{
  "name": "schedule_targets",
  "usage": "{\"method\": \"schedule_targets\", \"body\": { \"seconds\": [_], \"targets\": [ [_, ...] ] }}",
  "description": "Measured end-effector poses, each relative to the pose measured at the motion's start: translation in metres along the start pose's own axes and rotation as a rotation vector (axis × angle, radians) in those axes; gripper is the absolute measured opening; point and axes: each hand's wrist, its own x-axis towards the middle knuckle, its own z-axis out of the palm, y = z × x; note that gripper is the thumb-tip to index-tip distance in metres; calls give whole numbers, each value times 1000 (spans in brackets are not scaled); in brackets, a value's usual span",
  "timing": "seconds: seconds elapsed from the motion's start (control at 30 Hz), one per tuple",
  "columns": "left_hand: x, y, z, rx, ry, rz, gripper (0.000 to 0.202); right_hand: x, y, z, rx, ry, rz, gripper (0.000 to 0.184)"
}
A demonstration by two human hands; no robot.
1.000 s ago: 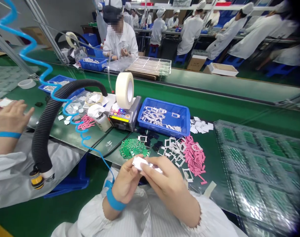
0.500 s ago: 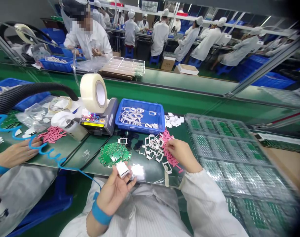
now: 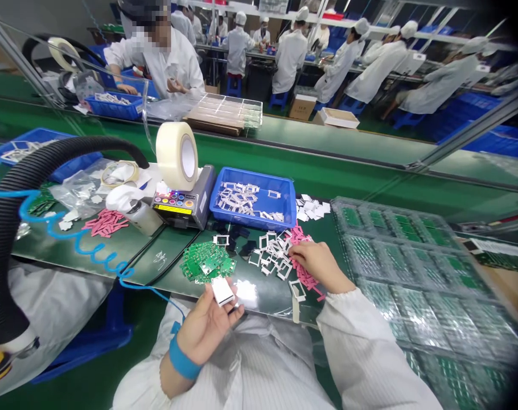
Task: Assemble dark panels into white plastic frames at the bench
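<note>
Item: blue coiled cord, slung from the left edge to the blue wristband. We judge that a long left-hand reach could tug it or sweep a loop across the bench.

Item: tape machine, a large tape roll on top.

Item: green circuit boards, loosely heaped just beyond the left fingers. A knuckle brushing them could slide some towards the bench edge.

Item: left hand, palm up, thumb and fingers pinching a flat white piece with a dark line along its near end. The piece sits in front of the bench edge; we think a slack grip could drop it to the lap or floor.

Item: blue tray, holding white frames.

Item: loose white frames, tangled, bordering the pink heap. Fingers picking there could drag a frame along.

Item: right hand, reaching down, fingertips drawn together at the pink strips. We cannot tell whether a strip is pinched; overlapping strips could come up two at once.

Item: clear trays of green boards, near the right sleeve, which could catch a rim.
</note>
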Motion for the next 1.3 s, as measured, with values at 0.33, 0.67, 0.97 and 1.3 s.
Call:
{"method": "schedule_targets", "body": {
  "seconds": [0.33,0.67,0.97,1.3],
  "targets": [
    [-1,2,3,45,-45,47,38,4,4,2,-101,39,-167,16],
    [-11,4,18,299,-99,255,41,-44,-98,-51,191,482,-598,15],
    [-16,8,19,342,-116,282,37,-47,-146,-58,68,542,-756,21],
    [-20,16,12,167,-77,372,33,-36,-173,-27,607,633,-501,31]
  ]
}}
